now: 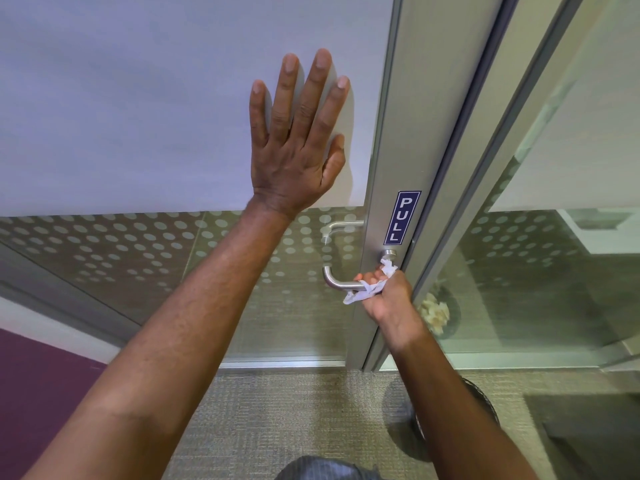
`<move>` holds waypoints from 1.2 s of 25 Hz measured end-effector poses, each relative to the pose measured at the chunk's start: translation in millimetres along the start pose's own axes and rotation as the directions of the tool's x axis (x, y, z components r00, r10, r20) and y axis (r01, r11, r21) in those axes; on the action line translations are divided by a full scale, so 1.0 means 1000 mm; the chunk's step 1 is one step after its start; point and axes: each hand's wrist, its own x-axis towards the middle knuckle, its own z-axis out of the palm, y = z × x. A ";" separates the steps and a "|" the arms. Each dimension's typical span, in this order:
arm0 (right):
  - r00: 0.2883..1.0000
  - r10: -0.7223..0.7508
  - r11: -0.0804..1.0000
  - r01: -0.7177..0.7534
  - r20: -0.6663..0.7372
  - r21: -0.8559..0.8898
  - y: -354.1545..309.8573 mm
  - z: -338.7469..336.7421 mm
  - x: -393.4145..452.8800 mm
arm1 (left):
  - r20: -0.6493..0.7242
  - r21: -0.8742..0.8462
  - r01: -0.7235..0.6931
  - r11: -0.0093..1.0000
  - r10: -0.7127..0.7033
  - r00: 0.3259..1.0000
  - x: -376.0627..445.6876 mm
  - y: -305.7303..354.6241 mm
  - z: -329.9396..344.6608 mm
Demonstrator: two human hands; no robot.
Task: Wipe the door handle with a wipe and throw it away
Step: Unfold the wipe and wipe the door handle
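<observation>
A silver lever door handle sticks out from the metal door stile, just under a blue PULL sign. My right hand is closed around the handle's bar with a crumpled white wipe pressed between palm and metal; part of the wipe also pokes up by the handle's round base. My left hand lies flat on the frosted white door panel, fingers spread, holding nothing.
A dark mesh waste bin stands on the carpet at the lower right, largely hidden by my right forearm. Its reflection with crumpled paper shows in the glass side panel. A second handle shows through the dotted glass.
</observation>
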 end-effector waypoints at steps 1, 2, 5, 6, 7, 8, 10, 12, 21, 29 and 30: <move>1.000 -0.001 0.999 0.001 -0.020 -0.039 -0.002 0.003 -0.002 | 0.002 0.000 0.000 1.000 0.000 1.000 0.000 0.000 0.000; 0.999 -0.032 0.996 0.028 -0.038 -0.088 -0.003 0.005 -0.005 | 0.002 0.000 0.000 1.000 0.000 1.000 0.000 0.000 0.000; 0.981 -0.193 0.941 0.178 -0.023 -0.287 0.001 0.004 -0.009 | -0.003 -0.005 0.004 1.000 -0.004 1.000 -0.001 0.000 0.001; 0.966 -0.259 0.889 0.231 -0.018 -0.396 0.004 0.000 -0.006 | -0.005 -0.004 0.004 1.000 -0.004 1.000 -0.001 0.000 0.001; 0.950 -0.312 0.826 0.272 0.002 -0.493 0.006 -0.004 -0.004 | -0.007 -0.006 0.003 1.000 -0.004 1.000 -0.001 0.000 0.002; 0.935 -0.353 0.768 0.309 0.032 -0.561 0.009 -0.008 -0.003 | -0.007 -0.010 0.004 1.000 -0.004 1.000 -0.001 0.000 0.003; 0.925 -0.372 0.726 0.345 0.083 -0.595 0.009 -0.013 0.000 | -0.007 -0.013 0.007 1.000 -0.007 1.000 -0.001 0.000 0.004; 0.938 -0.314 0.805 0.345 0.147 -0.482 0.005 -0.015 0.000 | -0.005 -0.011 0.011 1.000 -0.011 1.000 -0.001 -0.001 0.004; 0.992 -0.048 0.998 0.053 0.120 -0.039 0.000 -0.015 -0.001 | 0.000 0.008 0.005 1.000 -0.005 1.000 0.000 0.001 0.002; 0.998 0.016 0.977 -0.004 0.054 -0.211 -0.016 0.012 -0.010 | 0.003 0.009 0.006 1.000 -0.006 1.000 0.000 0.001 0.001; 0.998 0.015 0.966 0.001 0.061 -0.258 -0.016 0.013 -0.013 | 0.002 0.005 0.007 1.000 -0.007 1.000 0.000 0.001 0.001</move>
